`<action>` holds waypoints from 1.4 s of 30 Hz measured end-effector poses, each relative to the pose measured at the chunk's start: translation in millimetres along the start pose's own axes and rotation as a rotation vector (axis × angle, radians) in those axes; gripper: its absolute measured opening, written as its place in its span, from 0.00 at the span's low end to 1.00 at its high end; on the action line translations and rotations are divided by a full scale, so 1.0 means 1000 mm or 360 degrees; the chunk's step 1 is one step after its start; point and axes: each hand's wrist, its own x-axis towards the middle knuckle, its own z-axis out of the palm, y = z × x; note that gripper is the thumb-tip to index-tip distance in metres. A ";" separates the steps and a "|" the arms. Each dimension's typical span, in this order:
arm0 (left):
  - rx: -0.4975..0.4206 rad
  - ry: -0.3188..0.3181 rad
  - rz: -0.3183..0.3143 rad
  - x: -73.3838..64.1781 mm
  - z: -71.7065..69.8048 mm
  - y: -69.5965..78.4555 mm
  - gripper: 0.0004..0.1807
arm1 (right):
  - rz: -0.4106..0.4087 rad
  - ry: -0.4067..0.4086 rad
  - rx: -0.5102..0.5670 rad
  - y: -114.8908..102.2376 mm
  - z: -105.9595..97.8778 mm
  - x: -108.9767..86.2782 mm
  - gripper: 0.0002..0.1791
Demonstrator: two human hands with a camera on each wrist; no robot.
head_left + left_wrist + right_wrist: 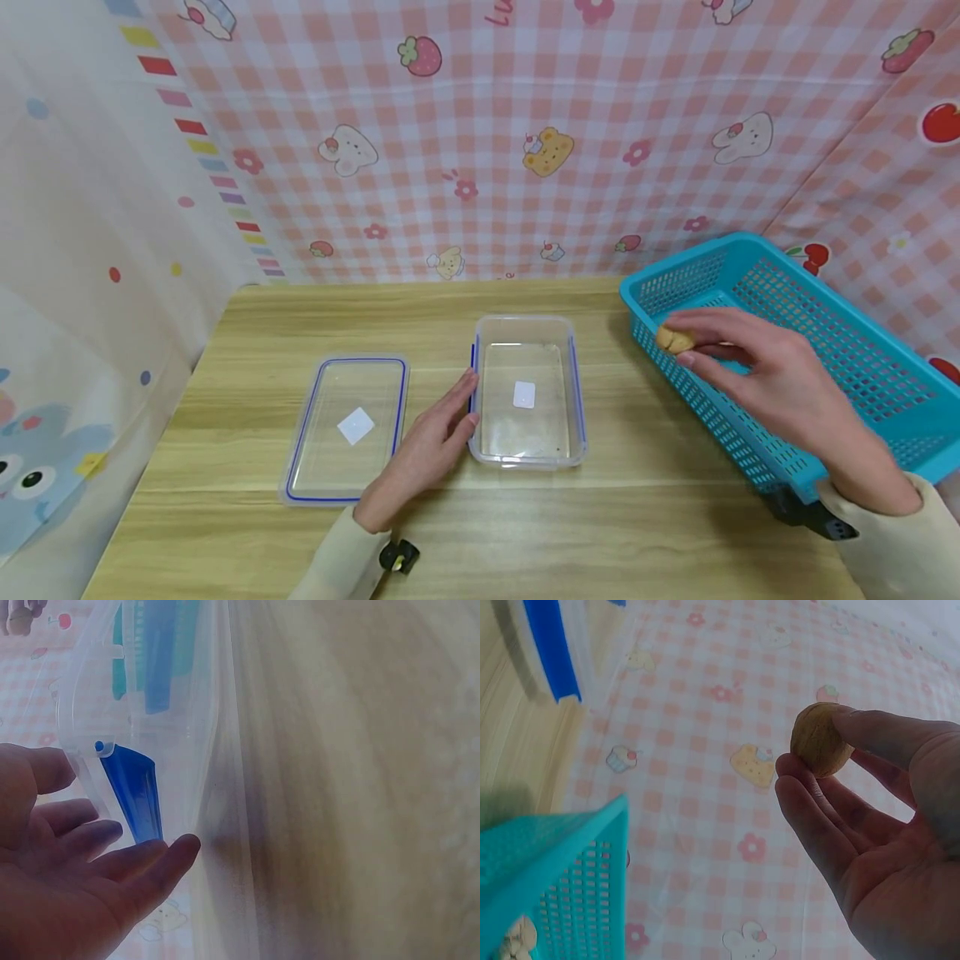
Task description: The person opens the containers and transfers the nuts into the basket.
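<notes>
A tan walnut (673, 339) is pinched between the thumb and fingertips of my right hand (780, 387), held up over the near left rim of the turquoise basket (855, 310). The right wrist view shows the round walnut (817, 746) clearly. My left hand (423, 446) rests its fingertips against the left side of a clear plastic container (517, 442), which has a white square on its bottom. In the left wrist view, those fingers lie near a blue side clip (133, 787) that hangs down.
The clear lid (322, 467) with a blue seal lies flat on the wooden table (600, 542), left of the container. A pale, lumpy item (517, 941) shows inside the basket in the right wrist view. Patterned cloth (495, 100) hangs behind the table.
</notes>
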 end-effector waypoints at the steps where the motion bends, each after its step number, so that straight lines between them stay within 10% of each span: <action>1: 0.0002 -0.0001 0.0002 0.000 0.000 0.000 0.30 | 0.0015 -0.0004 -0.0007 0.001 -0.002 -0.001 0.36; 23: -0.0011 0.0004 -0.0033 0.000 0.000 0.000 0.30 | 0.0255 -0.0077 -0.0309 0.051 -0.025 -0.019 0.27; 42: -0.0014 0.0004 -0.0021 0.000 0.001 -0.001 0.30 | 0.0618 -0.0428 -0.0348 0.104 -0.036 -0.024 0.17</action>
